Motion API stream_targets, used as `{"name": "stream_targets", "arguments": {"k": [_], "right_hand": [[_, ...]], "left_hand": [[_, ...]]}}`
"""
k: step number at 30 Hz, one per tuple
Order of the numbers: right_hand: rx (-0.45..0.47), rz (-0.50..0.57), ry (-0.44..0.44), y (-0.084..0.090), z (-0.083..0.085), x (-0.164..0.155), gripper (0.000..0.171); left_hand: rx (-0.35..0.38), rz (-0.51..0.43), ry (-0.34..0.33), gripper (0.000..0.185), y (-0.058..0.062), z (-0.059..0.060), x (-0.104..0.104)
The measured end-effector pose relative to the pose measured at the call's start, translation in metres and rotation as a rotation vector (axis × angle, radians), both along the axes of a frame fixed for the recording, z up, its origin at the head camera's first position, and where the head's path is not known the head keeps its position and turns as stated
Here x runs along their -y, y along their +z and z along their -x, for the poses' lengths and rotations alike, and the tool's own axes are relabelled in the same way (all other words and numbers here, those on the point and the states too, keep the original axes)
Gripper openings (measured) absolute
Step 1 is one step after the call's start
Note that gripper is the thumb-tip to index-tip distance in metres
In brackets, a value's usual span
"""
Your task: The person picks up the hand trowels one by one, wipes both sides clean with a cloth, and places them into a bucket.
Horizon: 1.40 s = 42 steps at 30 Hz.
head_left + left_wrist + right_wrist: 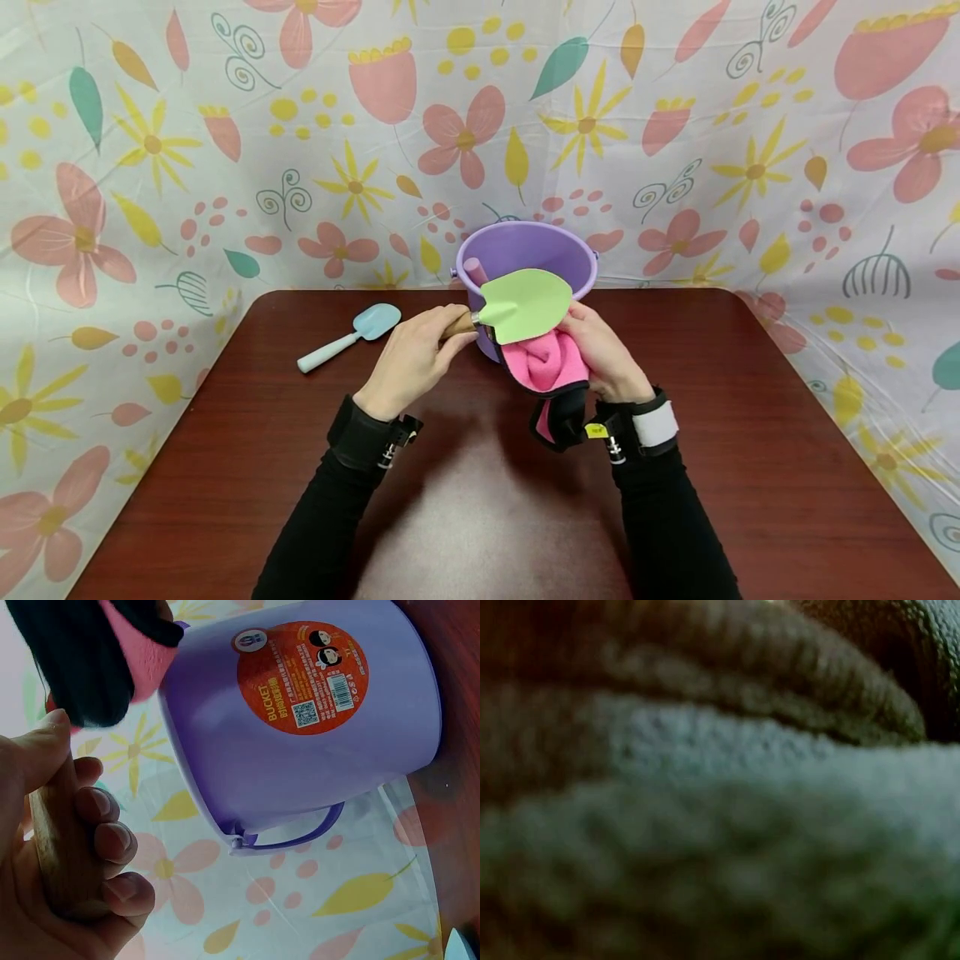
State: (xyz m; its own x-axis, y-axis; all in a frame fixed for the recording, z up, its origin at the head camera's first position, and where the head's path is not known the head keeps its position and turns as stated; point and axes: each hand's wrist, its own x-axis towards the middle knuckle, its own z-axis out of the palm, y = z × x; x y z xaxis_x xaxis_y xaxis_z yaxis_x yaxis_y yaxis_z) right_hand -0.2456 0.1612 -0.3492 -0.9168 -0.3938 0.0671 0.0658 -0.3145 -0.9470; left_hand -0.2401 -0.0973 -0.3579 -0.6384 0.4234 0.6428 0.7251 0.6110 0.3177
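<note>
My left hand (411, 360) grips the wooden handle (58, 847) of a small trowel with a green blade (525, 305), held just in front of the purple bucket (527, 254). My right hand (604, 354) holds a pink and black cloth (550, 367) bunched under the blade's underside. The bucket stands upright at the table's far middle, its orange label (303, 675) facing me; a pink rod-like handle (476, 268) sticks up inside it. The right wrist view is filled by blurred fabric.
A light blue spatula (351, 335) lies on the dark red table (750, 467) to the left of my left hand. A flowered sheet (225, 150) hangs behind and drapes down both sides of the table.
</note>
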Motion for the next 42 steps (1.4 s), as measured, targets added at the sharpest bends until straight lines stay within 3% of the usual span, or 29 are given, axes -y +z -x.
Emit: {"name": "stream_targets", "arguments": {"k": [7,14,20,29,42], "right_hand": [[0.012,0.050,0.084,-0.004,0.000,0.015,0.030],[-0.012,0.048,0.004,0.000,-0.001,0.006,0.028],[-0.017,0.063,-0.002,0.001,0.000,-0.004,0.036],[-0.021,0.098,-0.039,0.008,0.001,-0.019,0.023],[-0.033,0.211,-0.033,0.015,0.000,-0.032,0.021]], "left_hand": [[-0.001,0.012,0.013,0.017,-0.001,-0.001,-0.002],[0.053,0.028,-0.001,0.013,-0.002,-0.002,-0.003],[0.108,0.049,-0.002,0.009,-0.002,-0.002,-0.003],[0.206,0.074,-0.022,0.008,-0.003,-0.002,0.000],[0.213,0.103,-0.033,0.011,-0.003,-0.001,0.002]]}}
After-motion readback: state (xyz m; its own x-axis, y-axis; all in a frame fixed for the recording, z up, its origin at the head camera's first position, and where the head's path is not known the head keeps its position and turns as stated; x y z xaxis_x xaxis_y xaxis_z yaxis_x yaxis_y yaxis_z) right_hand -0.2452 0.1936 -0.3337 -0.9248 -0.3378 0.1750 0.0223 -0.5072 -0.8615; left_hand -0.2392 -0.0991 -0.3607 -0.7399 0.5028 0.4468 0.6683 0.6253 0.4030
